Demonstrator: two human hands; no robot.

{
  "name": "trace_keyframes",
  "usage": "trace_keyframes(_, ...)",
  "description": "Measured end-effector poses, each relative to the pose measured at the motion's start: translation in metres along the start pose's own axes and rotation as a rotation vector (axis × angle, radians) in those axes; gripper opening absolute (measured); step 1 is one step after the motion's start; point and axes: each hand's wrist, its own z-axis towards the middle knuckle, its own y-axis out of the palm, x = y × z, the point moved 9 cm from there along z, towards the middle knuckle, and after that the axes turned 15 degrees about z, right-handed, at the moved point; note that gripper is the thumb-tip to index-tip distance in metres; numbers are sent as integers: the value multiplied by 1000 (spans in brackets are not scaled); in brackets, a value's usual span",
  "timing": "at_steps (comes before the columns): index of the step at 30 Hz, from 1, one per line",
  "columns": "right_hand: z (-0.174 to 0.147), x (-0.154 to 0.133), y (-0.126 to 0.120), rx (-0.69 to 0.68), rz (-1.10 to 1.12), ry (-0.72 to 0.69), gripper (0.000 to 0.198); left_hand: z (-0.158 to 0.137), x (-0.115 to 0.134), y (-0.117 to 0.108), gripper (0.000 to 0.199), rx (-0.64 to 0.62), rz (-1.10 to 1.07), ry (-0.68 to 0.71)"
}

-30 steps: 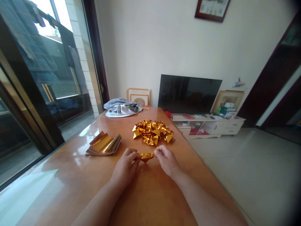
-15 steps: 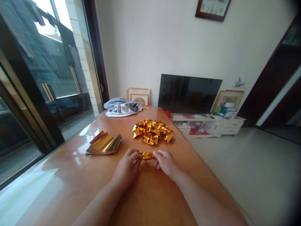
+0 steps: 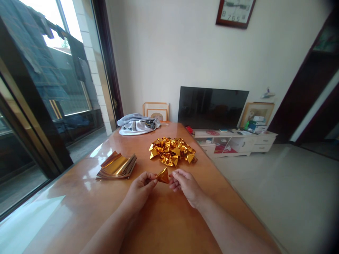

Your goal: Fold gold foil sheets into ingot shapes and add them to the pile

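My left hand [image 3: 141, 185] pinches the narrow left end of a folded gold foil paper [image 3: 163, 175] between thumb and fingers. The piece flares into a pointed, triangular shape toward the right. At its right edge, the curled fingertips of my right hand [image 3: 185, 185] are closed on the foil; the exact contact is hard to see. Just beyond my hands lies a heap of folded gold foil pieces [image 3: 172, 150], shiny and angular. Left of my left hand rests a stack of flat gold foil sheets [image 3: 116, 167], its top sheets curling up.
Both forearms reach over a glossy wooden table [image 3: 164, 222]. Crumpled grey-white cloth [image 3: 137, 125] lies at its far end, near framed pictures [image 3: 156, 110]. Beyond are a television [image 3: 212, 107] and a white cabinet [image 3: 243, 144]. A sliding glass door [image 3: 53, 88] is on the left.
The foil piece, held lengthwise by both ends earlier, now shows a wider triangular shape rising to a point. My right fingers have shifted at its right side. The view has tilted slightly upward.
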Motion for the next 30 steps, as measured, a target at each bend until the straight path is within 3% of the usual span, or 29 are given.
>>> trace_keyframes(11, -8, 10, 21, -113, 195, 142, 38, -4, 1, 11, 27, -125, -144, -84)
trace_keyframes(21, -8, -4, 12, -11, 68, -13, 27, -6, 4, 13, 25, -146, -108, -98)
trace_keyframes(26, -6, -5, 3, 68, 42, 6, 25, 1, 11, 0, 19, 5, 133, 108)
trace_keyframes(30, -7, -4, 0, 96, -32, 42, 42, -1, 27, -11, 13, 208, 476, 373)
